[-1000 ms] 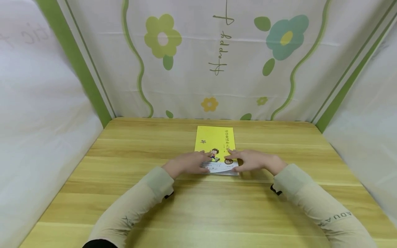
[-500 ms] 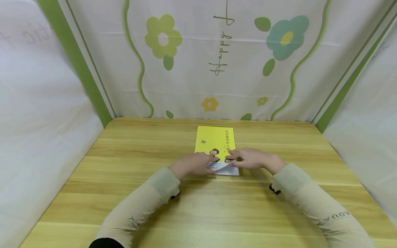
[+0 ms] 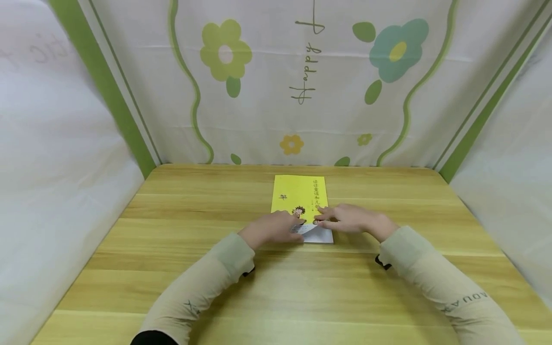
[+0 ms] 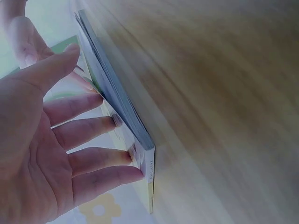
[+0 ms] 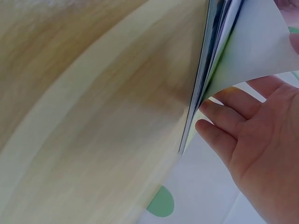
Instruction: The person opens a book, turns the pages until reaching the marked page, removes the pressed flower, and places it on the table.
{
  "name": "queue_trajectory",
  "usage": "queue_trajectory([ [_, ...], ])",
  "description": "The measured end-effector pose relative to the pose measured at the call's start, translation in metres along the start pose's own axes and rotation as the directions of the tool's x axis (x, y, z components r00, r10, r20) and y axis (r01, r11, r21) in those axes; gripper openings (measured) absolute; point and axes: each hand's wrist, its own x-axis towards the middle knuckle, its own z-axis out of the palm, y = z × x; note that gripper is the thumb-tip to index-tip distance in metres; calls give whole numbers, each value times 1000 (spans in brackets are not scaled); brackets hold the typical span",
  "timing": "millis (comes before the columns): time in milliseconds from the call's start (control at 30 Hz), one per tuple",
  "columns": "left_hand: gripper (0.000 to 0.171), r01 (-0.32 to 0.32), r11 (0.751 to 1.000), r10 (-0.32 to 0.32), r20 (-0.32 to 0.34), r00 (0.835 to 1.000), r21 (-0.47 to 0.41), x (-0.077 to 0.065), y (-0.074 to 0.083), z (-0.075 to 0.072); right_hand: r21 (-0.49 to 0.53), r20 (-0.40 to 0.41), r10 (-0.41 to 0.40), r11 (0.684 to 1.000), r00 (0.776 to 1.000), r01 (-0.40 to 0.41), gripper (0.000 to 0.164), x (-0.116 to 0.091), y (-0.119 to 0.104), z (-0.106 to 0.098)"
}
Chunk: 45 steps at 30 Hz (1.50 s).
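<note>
One yellow book lies at the far middle of the worktop, its vertical Chinese title, 读读童谣和儿, partly covered. Two hands flank its near end: the left hand touches the cover with straight fingers; the right hand touches the right edge beside the raised near-right cover corner, though whether its fingers pinch it cannot be told. Four flowers and a sideways "Happy" mark the far curtain. The right sleeve bears partly legible letters.
</note>
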Motion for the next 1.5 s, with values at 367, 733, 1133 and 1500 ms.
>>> queue_trajectory([
  [367, 54, -13, 997, 14, 13, 1000, -78, -2, -5, -1, 65, -49, 42, 997, 998, -39, 76, -9, 11, 2],
  [733, 48, 39, 969, -32, 31, 999, -243, -3, -12, -1, 79, -198, 117, 992, 973, -103, 68, -23, 25, -4],
  [1133, 44, 69, 941, -89, -45, 995, -332, -1, -11, 0, -27, -73, 11, 1000, 997, -13, 72, -10, 5, 12],
  [1500, 55, 128, 923, -186, -131, 974, -364, 5, -4, 2, -114, -86, -36, 993, 996, 26, 78, -4, -9, 24],
])
